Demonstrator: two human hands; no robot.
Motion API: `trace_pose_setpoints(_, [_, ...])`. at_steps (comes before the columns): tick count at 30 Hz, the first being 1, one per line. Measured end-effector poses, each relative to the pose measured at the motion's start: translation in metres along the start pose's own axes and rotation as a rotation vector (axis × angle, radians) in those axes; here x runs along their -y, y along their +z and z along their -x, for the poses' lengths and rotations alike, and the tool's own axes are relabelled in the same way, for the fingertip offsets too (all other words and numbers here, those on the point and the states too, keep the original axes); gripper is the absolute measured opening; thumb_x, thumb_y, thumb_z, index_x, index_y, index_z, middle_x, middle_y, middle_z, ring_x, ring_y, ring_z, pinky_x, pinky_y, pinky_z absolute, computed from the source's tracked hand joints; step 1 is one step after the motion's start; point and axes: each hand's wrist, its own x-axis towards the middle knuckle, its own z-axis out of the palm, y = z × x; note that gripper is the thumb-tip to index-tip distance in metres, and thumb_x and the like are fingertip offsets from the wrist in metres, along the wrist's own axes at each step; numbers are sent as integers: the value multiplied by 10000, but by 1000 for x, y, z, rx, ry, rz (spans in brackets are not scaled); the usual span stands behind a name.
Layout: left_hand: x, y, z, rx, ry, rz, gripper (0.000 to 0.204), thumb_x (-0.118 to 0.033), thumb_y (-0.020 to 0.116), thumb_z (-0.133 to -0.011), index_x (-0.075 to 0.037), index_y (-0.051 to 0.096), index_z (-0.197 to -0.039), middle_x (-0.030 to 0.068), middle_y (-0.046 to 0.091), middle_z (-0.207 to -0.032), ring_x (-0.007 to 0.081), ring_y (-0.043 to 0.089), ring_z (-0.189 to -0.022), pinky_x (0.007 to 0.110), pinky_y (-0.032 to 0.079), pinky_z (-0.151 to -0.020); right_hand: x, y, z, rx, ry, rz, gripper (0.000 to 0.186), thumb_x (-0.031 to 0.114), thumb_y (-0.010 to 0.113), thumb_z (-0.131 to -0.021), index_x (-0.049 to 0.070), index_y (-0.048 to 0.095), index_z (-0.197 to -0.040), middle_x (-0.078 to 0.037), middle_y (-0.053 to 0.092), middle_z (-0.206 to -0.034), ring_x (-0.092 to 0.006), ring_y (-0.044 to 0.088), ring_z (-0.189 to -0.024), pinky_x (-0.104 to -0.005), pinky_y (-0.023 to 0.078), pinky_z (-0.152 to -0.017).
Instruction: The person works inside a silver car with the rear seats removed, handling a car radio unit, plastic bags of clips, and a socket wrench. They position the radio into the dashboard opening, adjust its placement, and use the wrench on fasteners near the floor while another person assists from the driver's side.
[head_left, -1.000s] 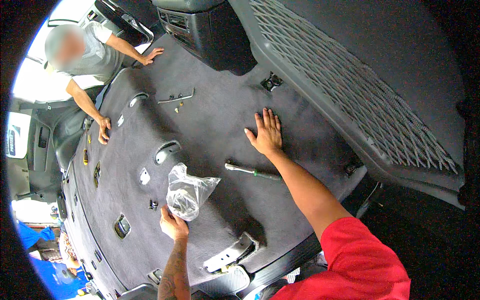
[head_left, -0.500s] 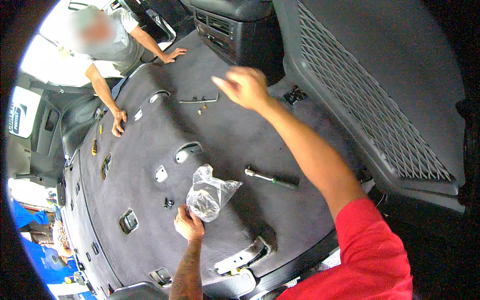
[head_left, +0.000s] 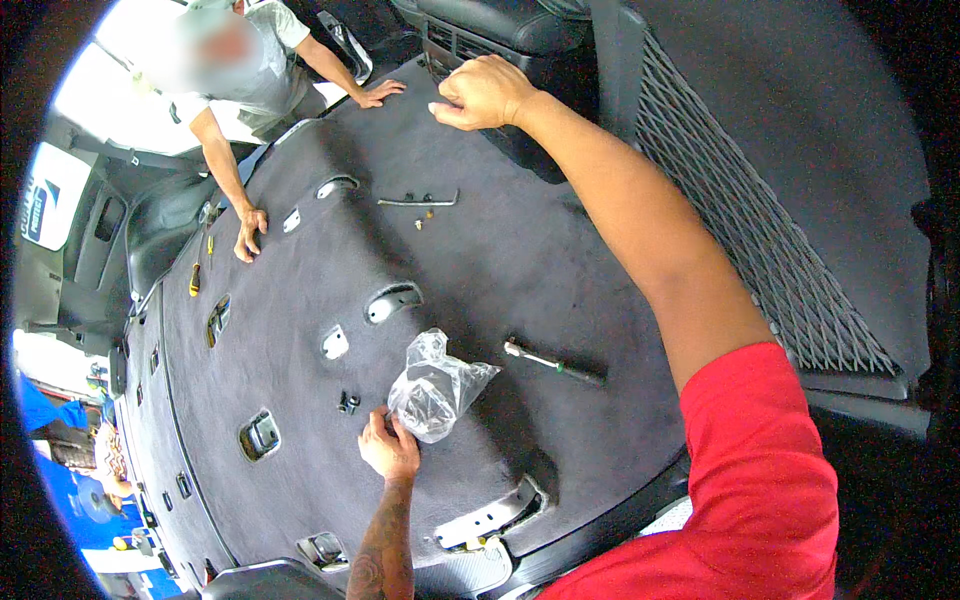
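Note:
My right hand (head_left: 484, 93) is stretched far forward in front of the black console (head_left: 520, 38), its fingers curled in. Whatever they hold, if anything, is hidden. On the dark grey carpet, my left hand (head_left: 389, 447) rests with thumb and fingers apart, and its thumb side touches a clear plastic bag (head_left: 437, 388). Small black clips or bolts (head_left: 348, 402) lie just left of that bag. To its right is a ratchet wrench (head_left: 552, 362) with a dark handle. Farther off are an L-shaped metal bar (head_left: 420, 203) and small fasteners (head_left: 419, 224).
Another person's hands (head_left: 250, 236) lean on the carpet (head_left: 540, 270) at the far left. Near them lies a yellow-handled screwdriver (head_left: 195, 280). Metal brackets (head_left: 485, 518) show through carpet cutouts. A black panel with netting (head_left: 740, 190) stands along the right.
My right hand has moved forward to the console, and its extended finger has curled in. My left hand stays beside the bag. The whole view has shifted slightly.

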Motion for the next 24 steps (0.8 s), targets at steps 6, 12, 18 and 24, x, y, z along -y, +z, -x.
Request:
trace_pose_setpoints(6, [-1,0,-1,-4,14,-4,182,-219,537,-887,-71,599,-976,120,652,-811,327,621,-791,432,426,-724,29,-14,-14,-41,-31,4,441,471,592,-815,73,632,-629,-160,641,-660,-375,637,-652,-482,509,-634])
trace_pose_setpoints(12, [0,-3,-1,24,7,8,174,-212,548,-875,-79,598,-976,117,665,-835,323,628,-809,436,427,-731,11,-23,-9,-28,90,107,458,442,609,-820,60,566,-570,-159,602,-609,-373,608,-615,-471,499,-599])
trace_pose_setpoints(18, [-3,-2,-2,-24,36,45,168,-212,559,-864,-94,598,-977,103,659,-806,314,629,-791,436,421,-724,6,-15,-10,-115,203,-24,494,525,628,-797,68,608,-608,-174,627,-651,-383,624,-631,-488,503,-622])
trace_pose_setpoints(24, [-5,-6,-3,-17,7,65,143,-213,565,-852,-108,624,-929,75,654,-750,283,627,-752,419,416,-709,32,35,99,-413,357,-456,501,347,675,-875,38,464,-543,-94,431,-506,-193,369,-461,-381,326,-471])
